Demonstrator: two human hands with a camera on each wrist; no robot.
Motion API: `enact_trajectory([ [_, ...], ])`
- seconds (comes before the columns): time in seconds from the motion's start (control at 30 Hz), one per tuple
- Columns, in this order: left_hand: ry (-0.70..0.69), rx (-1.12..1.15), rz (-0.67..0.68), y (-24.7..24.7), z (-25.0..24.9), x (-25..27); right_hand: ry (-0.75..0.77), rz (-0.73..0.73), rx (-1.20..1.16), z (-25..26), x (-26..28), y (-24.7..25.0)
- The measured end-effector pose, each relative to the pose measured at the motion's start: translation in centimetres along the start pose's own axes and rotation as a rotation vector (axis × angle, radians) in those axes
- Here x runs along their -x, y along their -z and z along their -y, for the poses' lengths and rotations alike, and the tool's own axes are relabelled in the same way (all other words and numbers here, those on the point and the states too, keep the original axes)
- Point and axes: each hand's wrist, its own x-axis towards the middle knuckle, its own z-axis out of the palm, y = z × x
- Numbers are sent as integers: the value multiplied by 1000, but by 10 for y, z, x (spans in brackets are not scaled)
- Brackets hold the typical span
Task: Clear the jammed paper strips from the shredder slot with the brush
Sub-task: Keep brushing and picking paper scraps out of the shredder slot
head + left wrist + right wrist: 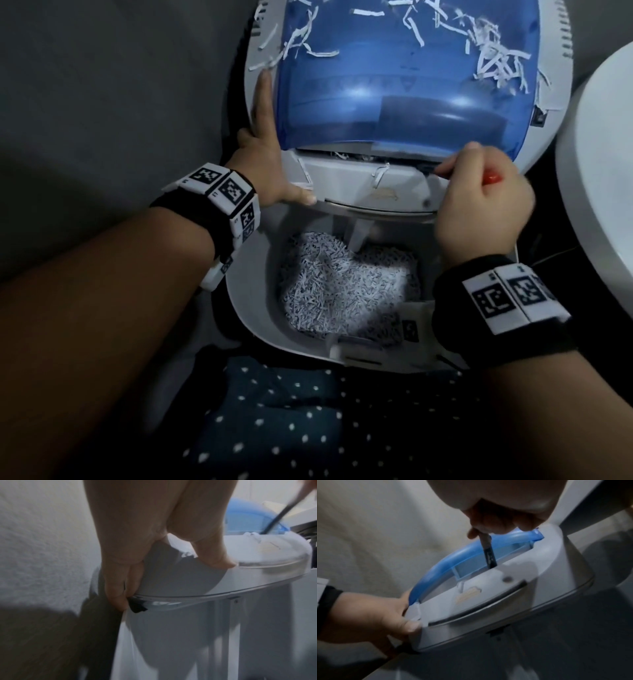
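Observation:
The white shredder head (359, 186) sits on its bin under a blue translucent cover (394, 78). Paper strips (346, 157) poke out of the slot at the cover's front edge, and one strip (380, 175) hangs down the white face. My right hand (462, 168) grips the brush. Its red handle end (493, 178) shows behind the fingers. The dark shaft (489, 551) reaches down into the right part of the slot. My left hand (274, 150) braces the head's left side, with straight fingers (116, 591) along the side and thumb (216, 558) on the front corner.
The bin (246, 308) below holds a heap of fine shreds (342, 291). Loose strips (493, 58) lie scattered on the blue cover. A large white rounded object (603, 205) stands close on the right. Grey surface lies to the left, dark dotted fabric (291, 411) below.

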Motion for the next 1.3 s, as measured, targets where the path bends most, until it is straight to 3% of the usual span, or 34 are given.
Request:
enact_trajectory([
  [0.1,1,1,0,0,2,1,-12,293,103,-3,15,-24],
  [0.17,1,0,-2,0,2,2,43,485,3,0,31,-37],
  [0.2,0,-1,-3,0,2,2,50,513,-105,2,36,-39],
  [0.27,-4,6,0,-1,2,3,60,394,-239,3,37,-33],
  [0.37,-20,20,3,-3,5,3,-1,81,-201,-2,26,-31],
  [0.4,-21,25,2,-4,6,3,-23,97,-153,-2,25,-35],
  [0.47,-22,29,-3,-5,7,3,7,343,-64,0,31,-48],
  [0.53,-29,31,-7,-7,7,2,77,565,-110,3,45,-58],
  [0.57,-35,29,-9,-8,8,1,87,596,-177,4,50,-59],
  [0.6,-39,27,-11,-8,8,0,74,563,-249,6,51,-56],
  [0.67,-34,22,-9,-8,8,0,64,326,-336,4,41,-47],
  [0.73,-30,30,-2,-8,8,1,51,94,-312,1,28,-43],
  [0.77,-30,35,-1,-8,8,1,42,73,-274,0,25,-45],
  [0.8,-33,36,-4,-7,9,1,38,134,-217,1,25,-50],
  [0.87,-42,36,-9,-7,9,1,50,406,-128,2,36,-62],
  [0.93,-37,36,-11,-8,9,0,56,564,-194,5,45,-66],
  [1.03,-26,48,-16,-10,10,-2,24,466,-395,9,36,-53],
  [1.1,-28,31,-24,-10,12,-3,121,284,-433,10,26,-45],
  [1.17,-36,20,-13,-9,11,-2,228,231,-409,15,24,-45],
  [1.3,-33,15,-16,-9,11,-4,361,524,-123,19,38,-58],
])
